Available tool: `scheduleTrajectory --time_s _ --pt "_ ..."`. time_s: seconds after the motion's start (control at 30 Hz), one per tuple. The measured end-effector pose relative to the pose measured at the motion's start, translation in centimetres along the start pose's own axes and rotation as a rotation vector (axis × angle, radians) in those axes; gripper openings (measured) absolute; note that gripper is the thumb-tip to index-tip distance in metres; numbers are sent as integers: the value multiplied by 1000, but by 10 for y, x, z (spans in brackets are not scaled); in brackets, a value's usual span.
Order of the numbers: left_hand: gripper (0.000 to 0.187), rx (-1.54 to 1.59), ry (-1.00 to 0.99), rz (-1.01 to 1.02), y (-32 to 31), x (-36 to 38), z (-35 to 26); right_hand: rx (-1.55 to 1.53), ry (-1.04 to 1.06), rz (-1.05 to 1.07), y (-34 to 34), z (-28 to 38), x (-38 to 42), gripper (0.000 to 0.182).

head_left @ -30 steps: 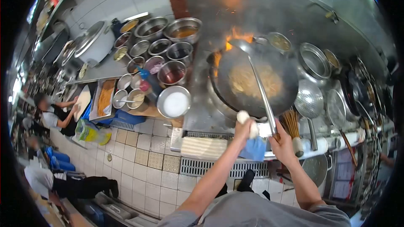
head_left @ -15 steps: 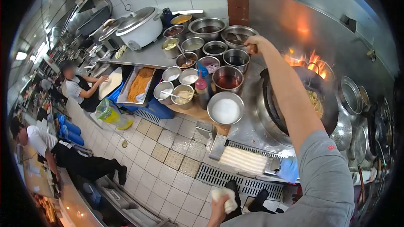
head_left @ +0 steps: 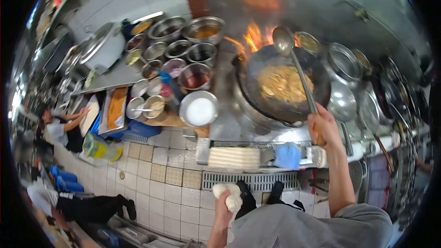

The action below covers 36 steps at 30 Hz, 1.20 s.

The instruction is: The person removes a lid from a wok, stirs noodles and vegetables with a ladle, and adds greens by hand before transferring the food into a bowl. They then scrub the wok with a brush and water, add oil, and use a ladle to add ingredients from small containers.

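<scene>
My right hand is closed round the handle of a long metal ladle, whose bowl is raised over the far edge of a dark wok. In the wok lies a pale brown noodle-like food. Flames rise behind the wok. Low in front of my body, my left hand grips a bunched whitish cloth. A steel bowl of white powder or grains sits to the left of the stove.
Several metal pots of sauces and ingredients crowd the left counter near a rice cooker. Strainers line the right side. A folded striped cloth and blue cloth lie at the front edge. Two people are at left.
My right hand has moved from the pots at the back to the right of the wok, with the ladle now over it. The view has turned to the right.
</scene>
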State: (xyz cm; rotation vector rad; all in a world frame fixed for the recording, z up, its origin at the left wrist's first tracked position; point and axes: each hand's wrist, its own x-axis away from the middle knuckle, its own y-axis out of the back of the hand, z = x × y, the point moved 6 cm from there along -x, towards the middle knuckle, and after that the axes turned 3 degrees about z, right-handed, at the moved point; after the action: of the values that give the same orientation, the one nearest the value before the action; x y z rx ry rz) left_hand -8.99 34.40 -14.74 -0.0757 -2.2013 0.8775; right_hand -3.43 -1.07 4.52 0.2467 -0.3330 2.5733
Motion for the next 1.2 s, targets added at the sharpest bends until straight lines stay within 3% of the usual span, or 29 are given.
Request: scheduleTrajectory --time_s 0.03,0.07,0.13,0.17,0.2,0.3,0.4,0.53,0.57,0.67,0.73,0.8,0.87,1.0,1.07,1.17,1.2 --pt "35 -82 19 9 -10 -7 3 247 -21 -18 14 5 21 45" --pt "35 -164 31 19 -19 -14 4 244 -26 -46 38 3 26 45" --pt "36 -227 89 73 -30 -26 15 -219 -215 -141 88 -19 31 53" --pt "37 -272 122 119 -38 -30 24 243 -104 -139 87 -24 30 55" --pt "37 -282 132 121 -43 -31 31 244 40 -102 93 -46 18 55" --pt "38 -354 90 157 -64 -29 48 258 26 -159 115 -48 -4 52" --pt "35 -369 155 209 -81 -25 67 237 37 -84 117 -43 -32 46" --pt "37 -404 125 237 -102 -19 80 273 -191 144 85 -42 -37 47" --pt "37 -412 127 237 -105 -20 82 306 -155 211 82 -47 -34 46" --pt "38 -412 100 200 -109 -28 87 704 -53 248 98 -49 -7 52" --pt "38 -405 153 237 -116 -33 84 1037 501 290 143 -62 1 56" --pt "37 -400 127 251 -129 -37 77 1562 314 170 192 -45 19 55" --pt "38 -367 131 254 -141 -49 71 1815 431 25 219 -14 46 51" --pt "37 -382 92 292 -174 -95 61 1788 314 -53 242 -13 95 50" --pt "46 -402 96 294 -197 -121 60 1127 185 -9 245 -31 119 50" --pt "52 -433 142 335 -220 -164 64 709 30 -34 237 -58 136 49" --pt "54 -479 139 339 -225 -177 67 707 28 -39 230 -55 140 49"
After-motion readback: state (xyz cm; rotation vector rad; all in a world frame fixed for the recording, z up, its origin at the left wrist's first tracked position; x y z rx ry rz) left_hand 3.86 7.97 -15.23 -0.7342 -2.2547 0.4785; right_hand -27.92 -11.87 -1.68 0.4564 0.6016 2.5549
